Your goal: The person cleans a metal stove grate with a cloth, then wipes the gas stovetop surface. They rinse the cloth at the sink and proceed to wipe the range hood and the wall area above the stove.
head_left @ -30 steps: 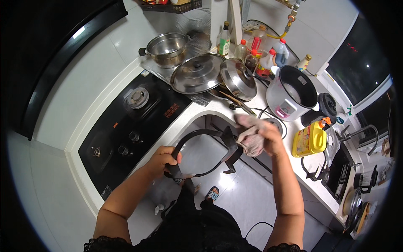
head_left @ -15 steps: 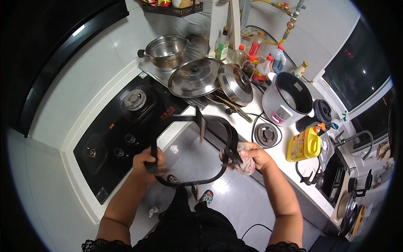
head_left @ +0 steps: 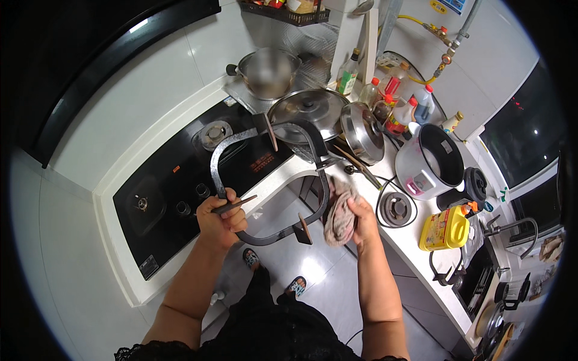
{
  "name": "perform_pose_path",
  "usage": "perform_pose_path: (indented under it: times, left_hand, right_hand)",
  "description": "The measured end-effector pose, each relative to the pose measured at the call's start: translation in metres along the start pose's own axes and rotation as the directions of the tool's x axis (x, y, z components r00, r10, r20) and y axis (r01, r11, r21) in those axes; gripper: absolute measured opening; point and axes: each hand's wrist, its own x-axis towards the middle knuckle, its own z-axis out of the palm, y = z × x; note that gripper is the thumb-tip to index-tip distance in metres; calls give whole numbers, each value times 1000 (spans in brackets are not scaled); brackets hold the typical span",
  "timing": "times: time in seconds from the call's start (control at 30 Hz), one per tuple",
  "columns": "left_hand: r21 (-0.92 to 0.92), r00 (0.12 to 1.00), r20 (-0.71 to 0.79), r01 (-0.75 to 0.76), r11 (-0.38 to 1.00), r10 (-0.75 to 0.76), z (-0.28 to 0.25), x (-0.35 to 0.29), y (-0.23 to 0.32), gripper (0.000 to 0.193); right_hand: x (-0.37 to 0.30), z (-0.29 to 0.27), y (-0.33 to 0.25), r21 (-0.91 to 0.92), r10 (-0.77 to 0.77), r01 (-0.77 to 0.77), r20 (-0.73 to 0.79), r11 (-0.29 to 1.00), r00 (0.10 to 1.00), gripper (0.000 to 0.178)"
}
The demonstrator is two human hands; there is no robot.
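My left hand (head_left: pixel 221 219) is closed round one prong of a black stove pot support (head_left: pixel 320 147), a rounded square ring with inward-pointing prongs. The ring is held up in the air, tilted, between the black gas hob (head_left: pixel 162 222) and the counter. In my right hand (head_left: pixel 365 221) is a crumpled greyish-pink rag (head_left: pixel 339 224), held beside the ring's right side; whether the cloth touches the metal I cannot tell. The inner fingers of my right hand are hidden behind the rag.
Behind the ring stand a steel pot (head_left: pixel 269 75), two steel lids (head_left: pixel 310 111) and several bottles. On the right counter are a burner part (head_left: pixel 396 209), a rice cooker (head_left: pixel 415 162), a yellow jug (head_left: pixel 444 228), another pot support (head_left: pixel 445 271) and a sink (head_left: pixel 475 277).
The pot support has turned and sits higher in view, nearer the hob. My right hand with the rag has shifted from a prong to beside the ring's edge. The view has swung slightly.
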Motion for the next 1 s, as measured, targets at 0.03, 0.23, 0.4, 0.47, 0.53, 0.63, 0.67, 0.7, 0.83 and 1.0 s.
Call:
perform_pose_path:
  times: [0.03, 0.23, 0.4, 0.47, 0.53, 0.63, 0.67, 0.7, 0.83, 1.0]
  left_hand:
    - [-8, 1000, 13, 14, 1000, -14, -2, -1, 0, 15]
    - [52, 1000, 4, 9, 999, -9, -4, 0, -6, 16]
    - [-100, 999, -10, 30, 995, -32, -18, 0, -6, 17]
    - [-99, 1000, -15, 18, 995, -20, -19, 1, -6, 17]
    - [-39, 999, -41, 8, 999, -10, -18, -2, -4, 17]
    - [48, 999, -29, 30, 998, -28, -9, -11, -3, 17]
    - [76, 999, -16, 39, 996, -38, -5, -14, -4, 17]
    - [113, 1000, -12, 20, 993, -19, -2, -16, -5, 17]
    - [170, 998, -47, -36, 985, 45, 13, -15, -6, 17]
    - [151, 1000, 9, -31, 988, 30, 10, -7, -3, 17]
  right_hand:
    - [5, 10, -5, -19, -37, 38, 34, 999, 999, 45]
    - [34, 46, 15, -67, 67, -66, 4, 996, 998, 29]
    - [3, 56, 60, 63, -32, 45, -195, 997, 980, 33]
    - [-11, 65, 74, 102, -55, 84, -259, 991, 964, 35]
    - [-12, 64, 69, 7, -55, 58, -236, 998, 970, 35]
    - [16, 51, 34, -338, -65, 13, -143, 941, 988, 31]
    - [26, 53, 12, -480, 17, -67, -107, 875, 994, 28]
    - [34, 57, -5, -612, 106, -133, -81, 780, 991, 25]
    - [33, 58, -16, 35, 142, -149, 146, 988, 979, 33]
    - [5, 53, 32, 87, -64, 64, -8, 994, 998, 37]
